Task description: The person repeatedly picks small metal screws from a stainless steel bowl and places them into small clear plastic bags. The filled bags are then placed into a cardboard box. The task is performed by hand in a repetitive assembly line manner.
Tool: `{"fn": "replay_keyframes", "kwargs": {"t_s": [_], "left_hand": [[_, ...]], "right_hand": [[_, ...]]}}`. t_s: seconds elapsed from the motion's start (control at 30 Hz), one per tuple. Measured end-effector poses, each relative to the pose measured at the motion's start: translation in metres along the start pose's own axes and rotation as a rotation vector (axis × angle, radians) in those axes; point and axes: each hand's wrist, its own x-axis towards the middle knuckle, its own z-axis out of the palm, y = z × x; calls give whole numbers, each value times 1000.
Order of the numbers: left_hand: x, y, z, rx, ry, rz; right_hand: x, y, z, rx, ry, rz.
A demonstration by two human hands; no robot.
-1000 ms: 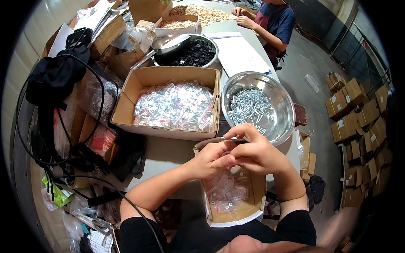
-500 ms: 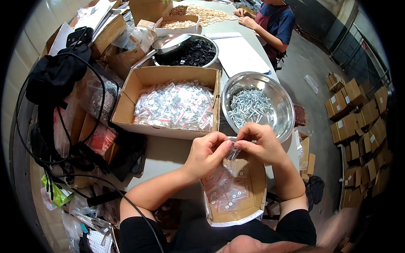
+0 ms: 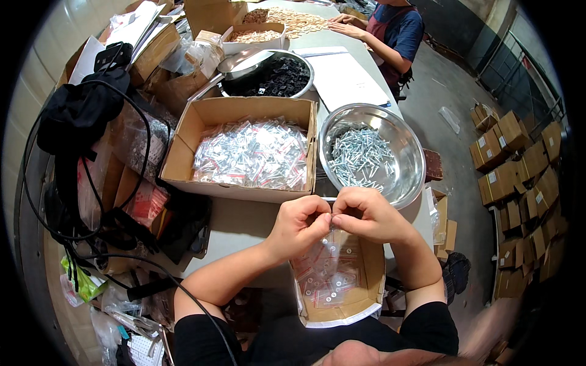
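Note:
My left hand [image 3: 298, 226] and my right hand [image 3: 371, 215] meet fingertip to fingertip, both pinching the top edge of a small clear zip bag [image 3: 332, 239]. The bag hangs below the fingers, and its contents are hard to make out. Under it, a shallow cardboard tray [image 3: 369, 291] holds several flat clear bags [image 3: 334, 287] with red strips and small pale round pieces in them. Just beyond my right hand stands a steel bowl [image 3: 408, 160] of silvery screws [image 3: 361, 152]. Ahead of my left hand is a cardboard box [image 3: 238, 194] heaped with filled small bags [image 3: 250, 152].
Farther back are a bowl of black parts [image 3: 284, 76], a metal scoop [image 3: 244, 64], white paper [image 3: 345, 76] and wooden pieces [image 3: 296, 23]. A co-worker [image 3: 400, 36] sits at the far right. A black cable [image 3: 183, 287] crosses near my left arm. Cartons [image 3: 506, 146] stand right.
My fingertips have come together along the bag's top, and my right hand has shifted slightly down and left. The co-worker's hands have moved left over the wooden pieces.

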Motion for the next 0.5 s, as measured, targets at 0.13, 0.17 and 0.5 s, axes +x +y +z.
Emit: {"fn": "replay_keyframes", "kwargs": {"t_s": [0.13, 0.17, 0.5], "left_hand": [[0, -1, -1, 30, 24, 137], [-1, 4, -3, 17, 48, 127], [12, 15, -27, 178, 557, 273]], "right_hand": [[2, -4, 4, 31, -6, -60], [3, -5, 3, 41, -4, -68], [-2, 40, -44, -664, 251, 206]]}}
